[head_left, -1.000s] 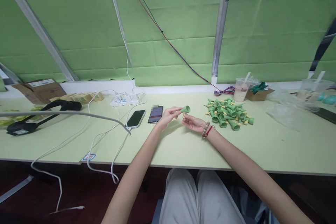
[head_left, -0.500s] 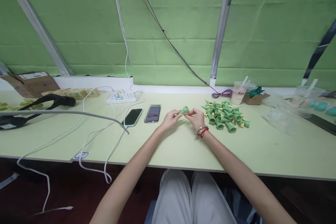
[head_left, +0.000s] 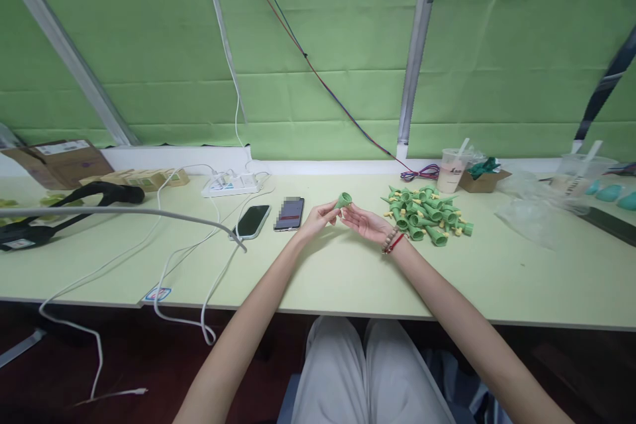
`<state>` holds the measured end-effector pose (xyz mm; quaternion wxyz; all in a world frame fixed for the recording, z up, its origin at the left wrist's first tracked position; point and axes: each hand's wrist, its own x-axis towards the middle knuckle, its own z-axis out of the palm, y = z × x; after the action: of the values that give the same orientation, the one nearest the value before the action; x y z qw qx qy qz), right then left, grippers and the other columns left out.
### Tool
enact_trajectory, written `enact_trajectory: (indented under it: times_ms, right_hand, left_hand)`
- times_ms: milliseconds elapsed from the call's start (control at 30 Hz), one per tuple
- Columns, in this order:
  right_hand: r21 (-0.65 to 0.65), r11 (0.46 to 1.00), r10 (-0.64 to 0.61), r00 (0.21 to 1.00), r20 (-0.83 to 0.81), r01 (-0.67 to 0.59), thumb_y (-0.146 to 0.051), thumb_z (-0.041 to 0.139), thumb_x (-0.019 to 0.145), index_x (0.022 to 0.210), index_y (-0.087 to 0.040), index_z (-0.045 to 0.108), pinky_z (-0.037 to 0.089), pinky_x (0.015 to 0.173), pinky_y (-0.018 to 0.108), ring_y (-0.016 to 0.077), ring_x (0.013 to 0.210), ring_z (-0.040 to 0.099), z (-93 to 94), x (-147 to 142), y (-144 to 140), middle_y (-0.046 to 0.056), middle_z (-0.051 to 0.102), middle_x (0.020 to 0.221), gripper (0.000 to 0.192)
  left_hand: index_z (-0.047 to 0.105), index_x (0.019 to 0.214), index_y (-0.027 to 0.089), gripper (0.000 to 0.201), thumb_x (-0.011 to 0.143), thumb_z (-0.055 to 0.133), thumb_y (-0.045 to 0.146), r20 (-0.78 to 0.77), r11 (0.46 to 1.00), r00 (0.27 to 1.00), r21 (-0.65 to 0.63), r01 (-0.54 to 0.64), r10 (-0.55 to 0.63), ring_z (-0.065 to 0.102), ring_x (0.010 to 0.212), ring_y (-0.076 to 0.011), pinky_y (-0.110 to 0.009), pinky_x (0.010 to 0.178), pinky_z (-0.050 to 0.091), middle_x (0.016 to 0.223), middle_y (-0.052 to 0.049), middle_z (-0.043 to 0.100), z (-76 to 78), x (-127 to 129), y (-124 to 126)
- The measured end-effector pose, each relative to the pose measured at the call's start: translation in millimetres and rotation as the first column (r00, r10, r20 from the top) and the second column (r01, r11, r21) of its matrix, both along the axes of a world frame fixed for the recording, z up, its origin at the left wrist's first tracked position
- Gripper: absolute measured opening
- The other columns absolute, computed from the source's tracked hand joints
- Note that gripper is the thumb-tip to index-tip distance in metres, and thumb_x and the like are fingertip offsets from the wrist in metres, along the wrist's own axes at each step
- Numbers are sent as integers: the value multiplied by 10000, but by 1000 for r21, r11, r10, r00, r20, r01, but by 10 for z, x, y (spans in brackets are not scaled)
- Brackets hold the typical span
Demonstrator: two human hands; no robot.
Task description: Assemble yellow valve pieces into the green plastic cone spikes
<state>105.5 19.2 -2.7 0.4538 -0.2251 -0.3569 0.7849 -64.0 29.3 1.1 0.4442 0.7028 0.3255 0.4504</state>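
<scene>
My left hand (head_left: 318, 216) pinches a small green cone-shaped plastic part (head_left: 343, 199) between thumb and fingers, a little above the pale green table (head_left: 348, 271). My right hand (head_left: 365, 221) lies palm up just right of it, fingers spread, fingertips close to the cone, holding nothing. A bead bracelet and a red cord circle that wrist. A pile of several similar green cones with yellow tips (head_left: 427, 213) lies on the table right of my right hand.
Two phones (head_left: 253, 220) (head_left: 289, 212) lie left of my hands. A white power strip (head_left: 232, 183) and white cables sit at the back left. A black device (head_left: 64, 210) and cardboard box (head_left: 59, 160) are far left. A plastic cup (head_left: 453, 170), small box and clear bags are at right.
Half a second ago both hands met at the green cone; now my right hand has let go and turned palm up, while my left keeps the cone, slightly raised.
</scene>
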Motion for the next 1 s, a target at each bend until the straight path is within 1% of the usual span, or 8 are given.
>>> enact_trajectory:
  times_ms: [133, 267, 467, 567, 667, 767, 867, 1000]
  right_hand:
    - [75, 997, -21, 997, 77, 15, -96, 606, 762, 828, -142, 636, 501, 842, 190, 78, 785, 648, -44, -5, 11, 16, 690, 811, 86]
    - [134, 981, -162, 970, 182, 139, -77, 682, 658, 783, -140, 642, 518, 778, 187, 80, 712, 648, -97, -79, 11, 13, 689, 750, 146]
    - [288, 835, -544, 777, 317, 468, -136, 786, 470, 624, -145, 596, 532, 647, 257, 136, 617, 632, -165, -161, 67, 3, 649, 582, 245]
    - [324, 798, -600, 714, 360, 508, -157, 793, 457, 614, -164, 576, 521, 619, 239, 137, 628, 629, -187, -159, 90, -13, 634, 569, 268]
    - [185, 904, -427, 828, 364, 385, -186, 773, 544, 696, -162, 597, 528, 625, 233, 126, 649, 639, -162, -125, 74, 10, 665, 663, 234]
    - [9, 990, -137, 944, 302, 141, -306, 688, 694, 810, -134, 627, 541, 598, 232, 118, 627, 644, -84, -56, 29, 57, 683, 764, 216]
    - [-138, 987, 99, 990, 104, -84, -311, 543, 832, 871, -118, 620, 523, 555, 157, 76, 589, 635, -5, 13, -14, 42, 681, 761, 212]
    - [-192, 955, 222, 974, -38, -225, -289, 435, 899, 911, -85, 600, 521, 564, 141, 78, 630, 653, 28, 35, -47, 44, 680, 743, 262]
  left_hand:
    - [651, 1075, 151, 465, 701, 620, 424, -54, 1000, 998, 7, -26, 27, 370, 520, -63, -216, 540, 343, 653, -5, 567, 30, 30, -49]
    - [652, 1070, 136, 507, 689, 612, 469, -128, 998, 990, -7, -54, 53, 403, 490, -63, -211, 474, 343, 673, -18, 568, 6, 42, -30]
    - [661, 1043, 132, 534, 691, 583, 526, -171, 996, 981, 2, -93, 92, 426, 438, -57, -215, 453, 360, 617, 14, 486, -84, 42, 39]
    - [666, 1021, 130, 515, 697, 581, 521, -165, 996, 982, 5, -93, 93, 413, 425, -50, -211, 442, 340, 617, 19, 471, -127, 57, 63]
    - [662, 1006, 134, 508, 698, 576, 529, -134, 996, 988, 3, -84, 83, 358, 411, -37, -207, 417, 280, 614, 24, 476, -138, 59, 72]
    - [664, 845, 120, 460, 721, 541, 546, -83, 997, 994, -11, -75, 74, 318, 405, -38, -211, 409, 229, 560, 37, 427, -115, 49, 59]
    - [583, 666, 123, 445, 738, 512, 557, -40, 999, 999, -43, -18, 17, 327, 419, -48, -209, 417, 240, 535, 38, 395, -88, 53, 32]
    - [573, 704, 124, 415, 741, 528, 535, -29, 997, 998, -50, 57, -59, 358, 456, -57, -206, 453, 266, 557, 30, 417, -51, 61, -3]
